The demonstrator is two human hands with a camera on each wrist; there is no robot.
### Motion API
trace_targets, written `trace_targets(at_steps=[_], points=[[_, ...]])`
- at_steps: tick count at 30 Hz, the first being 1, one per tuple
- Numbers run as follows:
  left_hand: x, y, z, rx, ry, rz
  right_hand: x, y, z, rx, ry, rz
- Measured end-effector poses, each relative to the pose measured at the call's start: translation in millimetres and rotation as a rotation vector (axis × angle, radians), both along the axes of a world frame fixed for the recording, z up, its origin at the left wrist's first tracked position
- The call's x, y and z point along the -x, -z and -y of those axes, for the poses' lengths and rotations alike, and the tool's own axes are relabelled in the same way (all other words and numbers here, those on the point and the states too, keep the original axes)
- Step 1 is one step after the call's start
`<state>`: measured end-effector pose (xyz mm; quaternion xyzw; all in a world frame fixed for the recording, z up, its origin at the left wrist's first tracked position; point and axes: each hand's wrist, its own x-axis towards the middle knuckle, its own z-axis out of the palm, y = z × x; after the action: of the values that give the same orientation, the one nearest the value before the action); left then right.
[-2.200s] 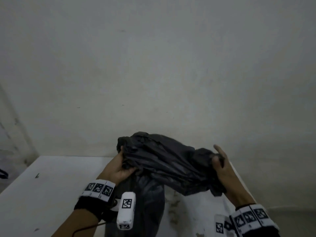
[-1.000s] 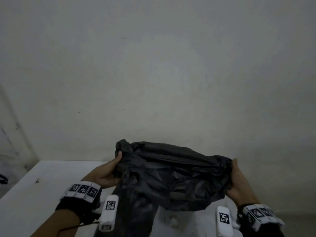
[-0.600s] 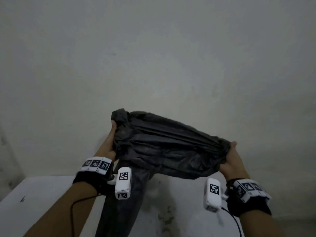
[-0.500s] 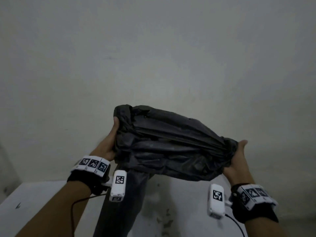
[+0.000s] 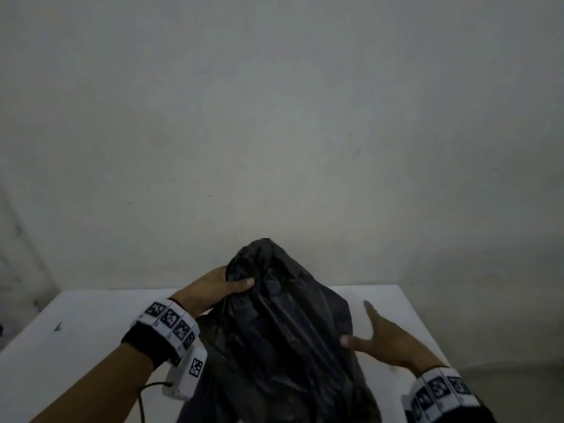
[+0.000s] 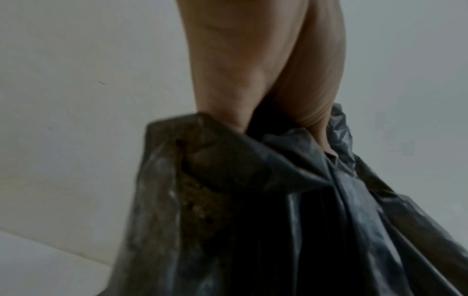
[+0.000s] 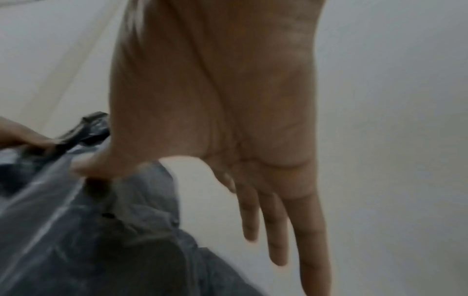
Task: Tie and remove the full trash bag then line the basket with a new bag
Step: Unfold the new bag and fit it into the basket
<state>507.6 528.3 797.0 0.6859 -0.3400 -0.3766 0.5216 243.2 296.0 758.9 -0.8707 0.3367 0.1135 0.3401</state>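
Note:
A black plastic trash bag hangs crumpled in front of me over a white surface. My left hand grips the bag's gathered top edge, thumb over the plastic. In the left wrist view the fingers go into the folds of the bag. My right hand is off the bag's edge, fingers straight and spread, its thumb against the bag's right side. The right wrist view shows the flat palm with straight fingers beside the bag. No basket is in view.
A plain pale wall fills the background behind the white surface. The surface's right edge drops to a grey floor. A small dark mark lies on the surface at the left.
My right hand has let go of the bag's right end and now lies open beside it. The bag, earlier stretched between both hands, now hangs bunched from my left hand, lower down.

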Motion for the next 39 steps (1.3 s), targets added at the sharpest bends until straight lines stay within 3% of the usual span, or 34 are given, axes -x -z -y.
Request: trace_targets(at_steps=[2,4,7,10,13,16,19,21,25,27,29,31,34,37,39], points=[[10,-2,7,0.012,-0.011,-0.004,-22,16,-25,-0.23,-0.088,0.18],[15,-5,13,0.046,-0.084,0.016,-41,46,-44,-0.238,-0.108,0.215],[16,-11,13,0.011,-0.162,0.114,-55,63,-46,-0.258,0.124,0.357],[16,-13,-7,-0.202,-0.151,0.215,-58,38,-25,-0.635,0.407,0.567],[17,4,-28,-0.492,-0.062,0.203,-58,10,-9,-0.879,0.522,0.671],[19,29,-42,-0.521,-0.092,-0.002,-57,-2,-4,-0.894,0.503,0.587],[21,55,-44,-0.404,-0.183,-0.51,-52,-7,-4,-0.854,0.309,0.481],[25,65,-43,-0.263,-0.201,-0.741,-46,-11,-4,-0.759,0.152,0.377],[29,70,-38,0.037,-0.327,-0.862,-33,-15,-6,-0.387,-0.066,0.139],[29,71,-36,0.17,-0.351,-0.916,-25,-15,-3,-0.383,-0.1,0.081],[25,66,-33,0.272,-0.319,-0.958,-18,-19,-4,-0.505,-0.039,0.177],[24,54,-29,0.323,-0.276,-0.965,-16,-24,-1,-0.73,0.192,0.431],[9,31,-28,0.322,-0.25,-0.796,-19,-34,20,-1.069,0.482,0.843],[-15,9,-30,0.175,-0.305,-0.626,-22,-52,37,-1.174,0.498,1.079],[-29,0,-37,0.024,-0.414,-0.434,-22,-57,42,-1.112,0.414,1.042]])
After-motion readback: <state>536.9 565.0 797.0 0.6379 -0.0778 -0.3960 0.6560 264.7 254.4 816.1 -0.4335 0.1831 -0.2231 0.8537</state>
